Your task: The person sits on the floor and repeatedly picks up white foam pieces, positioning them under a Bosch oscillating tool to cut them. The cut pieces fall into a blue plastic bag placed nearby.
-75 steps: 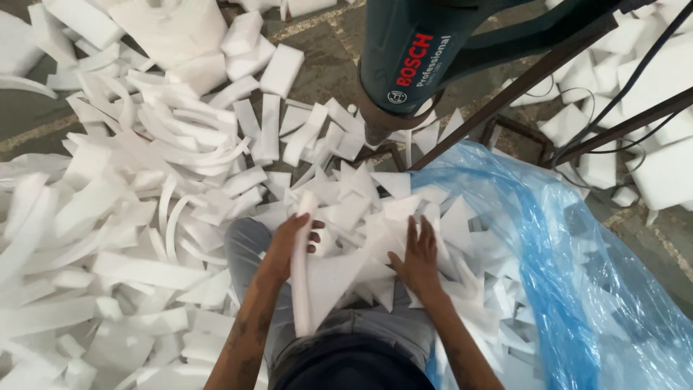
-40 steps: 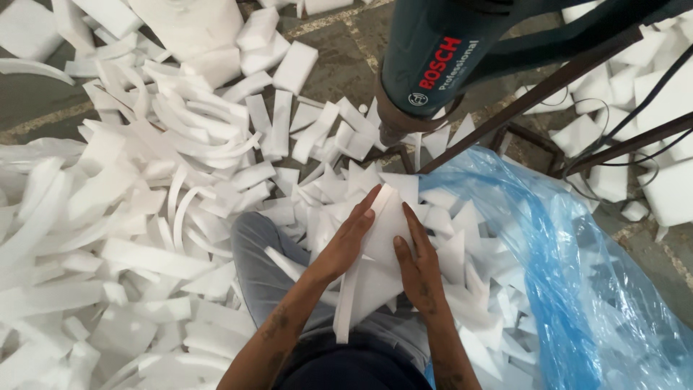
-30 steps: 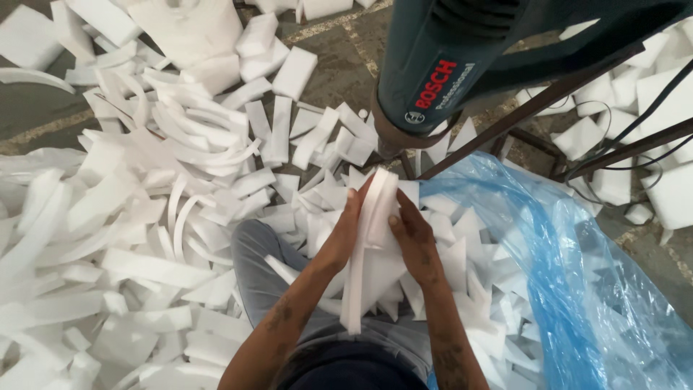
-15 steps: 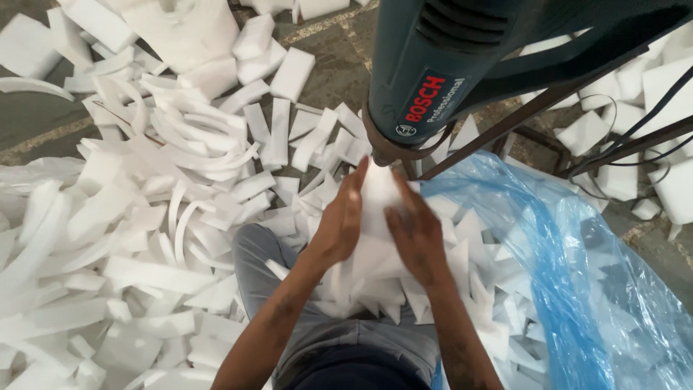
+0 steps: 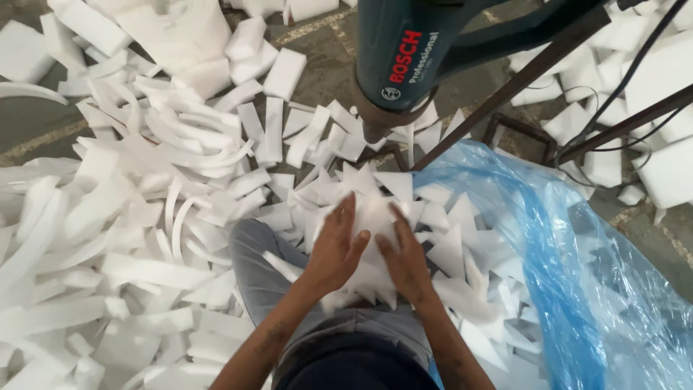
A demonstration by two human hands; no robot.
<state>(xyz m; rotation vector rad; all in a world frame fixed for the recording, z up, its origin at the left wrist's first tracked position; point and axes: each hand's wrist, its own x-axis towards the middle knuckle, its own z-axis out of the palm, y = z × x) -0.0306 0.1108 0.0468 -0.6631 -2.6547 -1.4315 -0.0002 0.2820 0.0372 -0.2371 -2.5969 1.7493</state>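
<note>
My left hand [image 5: 333,249] and right hand [image 5: 406,253] press together just below the centre of the frame, fingers half curled and closed around a stack of white foam triangles [image 5: 374,217] resting on my lap; more triangular pieces spill to the right onto the blue plastic sheet [image 5: 577,289]. Curved white foam strips [image 5: 166,209] cover the floor [image 5: 325,68] at left; a teal power tool [image 5: 401,58] hangs at top centre on a dark metal frame [image 5: 527,72].
</note>
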